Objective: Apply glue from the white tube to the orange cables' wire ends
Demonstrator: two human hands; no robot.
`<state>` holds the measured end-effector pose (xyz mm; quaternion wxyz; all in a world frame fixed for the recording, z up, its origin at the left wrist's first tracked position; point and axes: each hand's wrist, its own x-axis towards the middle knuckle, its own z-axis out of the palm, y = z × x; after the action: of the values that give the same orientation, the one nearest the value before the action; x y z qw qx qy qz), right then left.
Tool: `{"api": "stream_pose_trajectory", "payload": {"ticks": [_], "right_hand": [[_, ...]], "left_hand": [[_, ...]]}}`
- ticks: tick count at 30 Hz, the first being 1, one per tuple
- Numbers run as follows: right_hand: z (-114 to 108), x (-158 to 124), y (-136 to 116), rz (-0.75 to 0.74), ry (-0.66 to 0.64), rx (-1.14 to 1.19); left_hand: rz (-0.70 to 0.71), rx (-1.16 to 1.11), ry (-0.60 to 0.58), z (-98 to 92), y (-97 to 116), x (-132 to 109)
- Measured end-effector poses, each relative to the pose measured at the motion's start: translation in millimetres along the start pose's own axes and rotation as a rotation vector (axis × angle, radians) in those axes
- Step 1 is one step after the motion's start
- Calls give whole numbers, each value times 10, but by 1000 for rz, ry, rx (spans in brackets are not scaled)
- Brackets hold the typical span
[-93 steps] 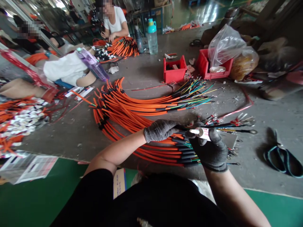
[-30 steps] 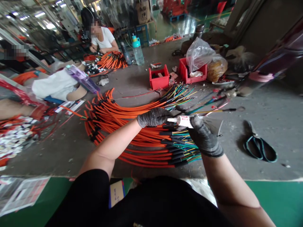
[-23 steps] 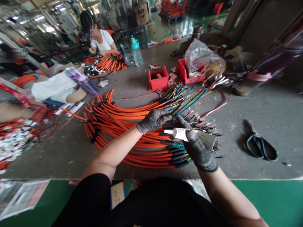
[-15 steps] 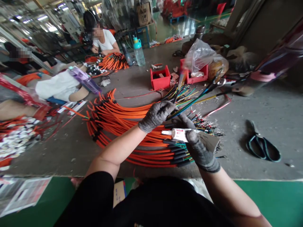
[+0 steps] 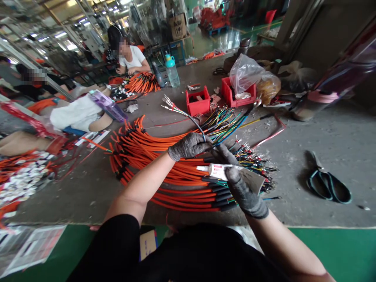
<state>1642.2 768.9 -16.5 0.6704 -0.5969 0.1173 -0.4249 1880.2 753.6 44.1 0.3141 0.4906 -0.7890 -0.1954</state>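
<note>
My left hand (image 5: 189, 146), in a grey glove, is closed on the wires of a cable. One dark branch (image 5: 196, 123) bends up and left to several thin white wire ends, and blue and green wires (image 5: 235, 127) run up right to a metal lug. My right hand (image 5: 242, 192), also gloved, wraps round a white squeeze tube (image 5: 217, 171) with its nozzle pointing left. Its fingers reach toward the same wires; whether they touch them is hard to tell. Below both hands lies a bundle of orange cables (image 5: 164, 166) with black sleeves and lugged wire ends.
Dark-handled scissors (image 5: 329, 184) lie at the right. Behind the bundle stand two red bins (image 5: 198, 102), a plastic bag (image 5: 245, 72) and a teal-capped bottle (image 5: 172, 72). A pink-banded container (image 5: 321, 98) is at far right. A co-worker (image 5: 132, 58) sits across the bench.
The dark branch with white wire ends has swung from upright near the bins out to the left. The lugged wires have shifted slightly left and settled lower. The tube stays in my right hand.
</note>
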Motion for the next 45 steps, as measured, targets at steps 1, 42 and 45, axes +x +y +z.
{"api": "stream_pose_trajectory", "payload": {"ticks": [1, 42, 45], "right_hand": [[9, 1, -10, -26, -4, -53], [201, 262, -73, -627, -62, -928], [262, 246, -64, -731, 5, -1045]], "left_hand": [[17, 58, 25, 14, 22, -16], [-220, -268, 219, -275, 943, -799], [-208, -275, 264, -254, 901, -831]]}}
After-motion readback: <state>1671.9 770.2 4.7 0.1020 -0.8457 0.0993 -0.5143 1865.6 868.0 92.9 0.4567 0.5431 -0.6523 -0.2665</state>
